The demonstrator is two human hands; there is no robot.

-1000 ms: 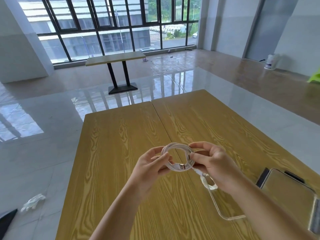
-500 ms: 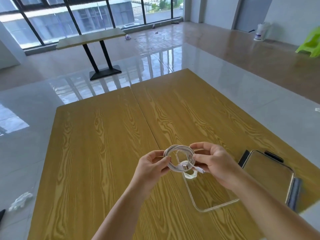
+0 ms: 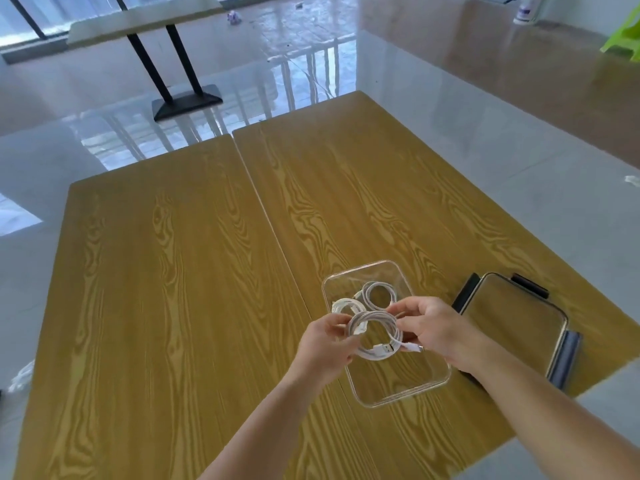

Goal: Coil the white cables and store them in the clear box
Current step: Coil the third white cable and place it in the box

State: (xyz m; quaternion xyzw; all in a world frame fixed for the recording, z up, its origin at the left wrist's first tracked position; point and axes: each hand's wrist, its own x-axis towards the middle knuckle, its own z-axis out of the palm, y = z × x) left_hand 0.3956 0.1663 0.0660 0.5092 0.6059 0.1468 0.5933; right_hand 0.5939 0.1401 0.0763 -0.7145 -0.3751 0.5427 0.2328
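Left hand (image 3: 323,344), right hand (image 3: 438,332) pinch coiled cable (image 3: 375,336) | over clear box (image 3: 429,388)

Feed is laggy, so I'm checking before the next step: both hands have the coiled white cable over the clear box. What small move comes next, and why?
Probably lower the coiled cable into the near, bare part of the clear box and let go. The left hand and right hand pinch it on opposite sides just above the box, it looks fully wound, and two coils already fill the far end.
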